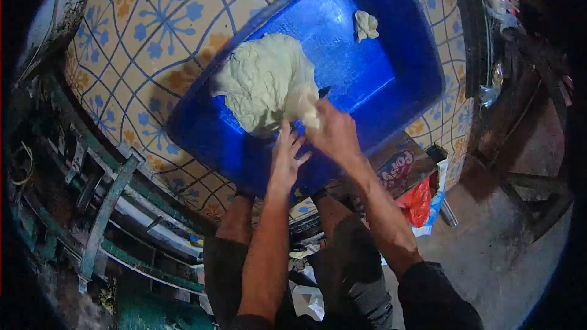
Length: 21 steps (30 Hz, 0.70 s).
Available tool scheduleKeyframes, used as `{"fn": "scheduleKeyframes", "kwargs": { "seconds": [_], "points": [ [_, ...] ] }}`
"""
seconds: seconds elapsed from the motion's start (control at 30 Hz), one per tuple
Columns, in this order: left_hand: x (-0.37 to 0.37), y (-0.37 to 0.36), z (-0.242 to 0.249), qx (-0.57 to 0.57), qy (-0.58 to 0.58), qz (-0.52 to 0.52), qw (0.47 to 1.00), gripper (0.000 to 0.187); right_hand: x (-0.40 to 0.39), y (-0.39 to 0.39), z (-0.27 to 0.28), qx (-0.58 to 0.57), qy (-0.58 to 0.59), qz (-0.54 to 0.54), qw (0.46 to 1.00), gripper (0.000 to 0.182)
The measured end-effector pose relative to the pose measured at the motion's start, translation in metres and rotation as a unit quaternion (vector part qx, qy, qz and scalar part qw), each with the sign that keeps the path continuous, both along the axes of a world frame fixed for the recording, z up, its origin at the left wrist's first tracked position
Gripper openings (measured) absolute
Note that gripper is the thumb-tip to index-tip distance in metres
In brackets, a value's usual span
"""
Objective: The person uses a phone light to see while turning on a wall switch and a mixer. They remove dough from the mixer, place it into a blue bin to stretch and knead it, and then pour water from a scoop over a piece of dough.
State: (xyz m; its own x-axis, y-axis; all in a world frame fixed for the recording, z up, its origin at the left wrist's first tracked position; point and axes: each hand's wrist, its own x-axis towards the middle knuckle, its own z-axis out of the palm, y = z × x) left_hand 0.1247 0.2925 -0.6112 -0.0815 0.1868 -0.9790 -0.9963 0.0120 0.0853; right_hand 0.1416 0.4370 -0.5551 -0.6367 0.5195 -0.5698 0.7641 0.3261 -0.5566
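A large, pale, wrinkled mass of dough lies in the left part of a deep blue plastic tub. My right hand is closed at the dough's lower right edge. By its fingers is a blurred, pale lump of dough, and a small dark pointed edge sticks out just above the knuckles; what the fist grips is mostly hidden. My left hand is just below the dough with its fingers spread, the fingertips close to its lower edge. A small separate piece of dough rests at the tub's far right.
The tub stands on a patterned tile surface in front of my legs. Green slatted woodwork runs along the left. To the right are a printed box, a red plastic bag and a dark wooden frame.
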Motion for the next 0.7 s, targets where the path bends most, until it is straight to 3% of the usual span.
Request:
{"fn": "scheduleKeyframes", "kwargs": {
  "seconds": [0.07,0.13,0.2,0.23,0.27,0.33,0.37,0.4,0.43,0.47,0.53,0.57,0.6,0.63,0.67,0.7],
  "points": [
    [-0.006,0.015,-0.012,0.169,-0.005,0.163,0.972,0.074,0.007,-0.018,0.049,-0.016,0.047,0.034,0.998,0.045],
    [-0.013,0.019,-0.025,0.215,-0.043,0.147,0.964,0.062,0.017,-0.022,0.089,-0.094,0.028,0.082,0.992,0.05],
    [-0.012,0.006,-0.029,0.277,-0.065,0.145,0.948,0.05,0.029,-0.026,0.105,-0.09,-0.002,0.074,0.993,0.065],
    [-0.007,0.013,-0.023,0.103,-0.037,0.179,0.978,0.041,0.029,-0.026,0.109,-0.085,-0.015,0.072,0.994,0.073],
    [-0.009,0.005,-0.032,0.019,-0.051,0.107,0.993,0.041,0.03,-0.026,0.107,-0.093,0.007,0.009,0.996,0.078],
    [-0.01,-0.005,-0.019,0.042,0.098,0.059,0.993,0.047,0.038,-0.023,0.086,-0.101,0.048,-0.118,0.987,0.09],
    [-0.015,-0.014,-0.017,0.054,0.061,0.076,0.994,0.048,0.042,-0.018,0.073,-0.187,0.073,-0.214,0.956,0.102],
    [-0.018,-0.021,-0.016,0.065,0.024,0.09,0.993,0.048,0.043,-0.016,0.061,-0.207,0.082,-0.356,0.908,0.094],
    [-0.032,-0.008,0.014,0.051,0.03,0.128,0.99,0.05,0.046,-0.008,0.048,-0.157,0.053,-0.395,0.904,0.082],
    [-0.041,-0.007,0.026,0.05,0.023,0.138,0.989,0.048,0.045,-0.006,0.036,-0.167,0.073,-0.497,0.849,0.069],
    [-0.06,-0.009,0.044,0.079,0.011,0.172,0.982,0.048,0.076,-0.014,-0.01,-0.11,0.042,-0.487,0.865,0.048],
    [-0.061,-0.019,0.042,0.055,0.17,0.023,0.984,0.047,0.078,-0.018,-0.021,-0.145,0.01,-0.465,0.873,0.038],
    [-0.065,-0.024,0.047,0.042,0.176,0.018,0.983,0.045,0.087,-0.032,-0.042,-0.244,-0.028,-0.495,0.833,0.034],
    [-0.069,-0.03,0.052,0.029,0.181,0.013,0.983,0.044,0.085,-0.045,-0.041,-0.276,-0.02,-0.44,0.855,0.038],
    [-0.076,-0.031,0.063,0.014,0.031,0.151,0.988,0.042,0.089,-0.058,-0.057,-0.236,-0.049,-0.306,0.921,0.053],
    [-0.072,-0.045,0.07,0.006,0.122,0.061,0.991,0.042,0.094,-0.07,-0.072,-0.175,-0.068,-0.174,0.967,0.07]
  ]
}}
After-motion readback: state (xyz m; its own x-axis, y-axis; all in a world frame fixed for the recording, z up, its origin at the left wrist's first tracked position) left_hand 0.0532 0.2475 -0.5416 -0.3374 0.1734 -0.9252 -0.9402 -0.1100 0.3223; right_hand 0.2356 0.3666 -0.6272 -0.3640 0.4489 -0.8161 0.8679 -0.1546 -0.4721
